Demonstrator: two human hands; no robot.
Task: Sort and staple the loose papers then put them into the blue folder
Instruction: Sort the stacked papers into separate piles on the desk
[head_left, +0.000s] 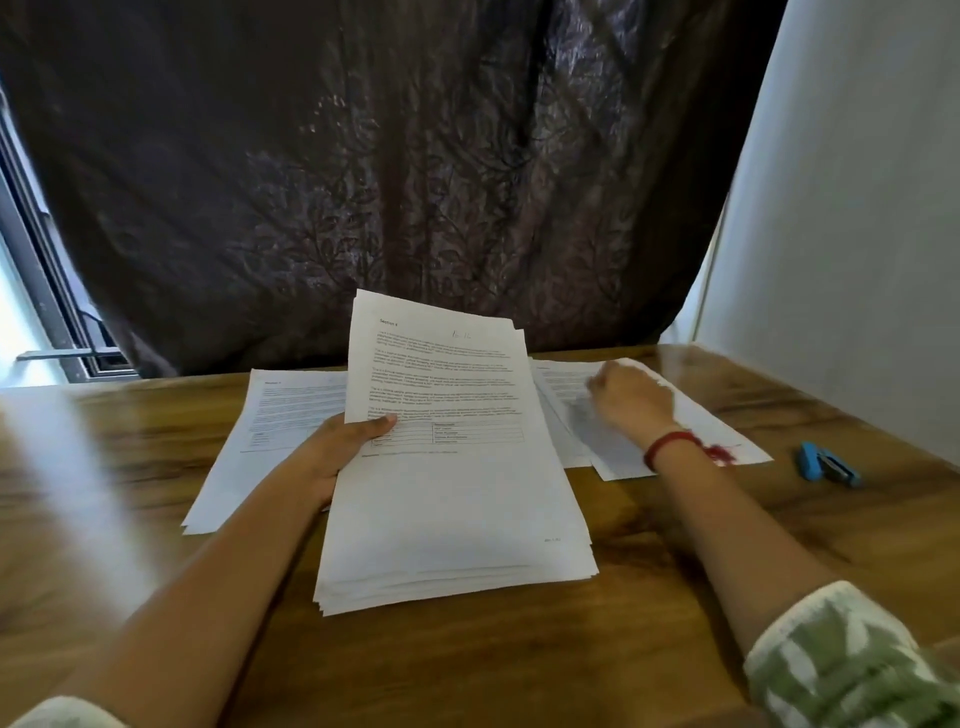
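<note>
My left hand (332, 452) grips a thick stack of printed papers (452, 499) at its left edge, thumb on top, holding it tilted up over the wooden table (649, 597). My right hand (631, 402) rests with its fingers curled on a small pile of sheets (691, 415) lying on the table to the right. Another pile of sheets (270, 421) lies flat to the left, partly under the held stack. A blue stapler (826, 464) sits at the right. No blue folder shows in the head view.
A dark patterned curtain (389, 171) hangs right behind the table's far edge. A white wall (857, 234) stands close on the right, a window frame (47, 291) on the left. A bright glare streak crosses the table's left side.
</note>
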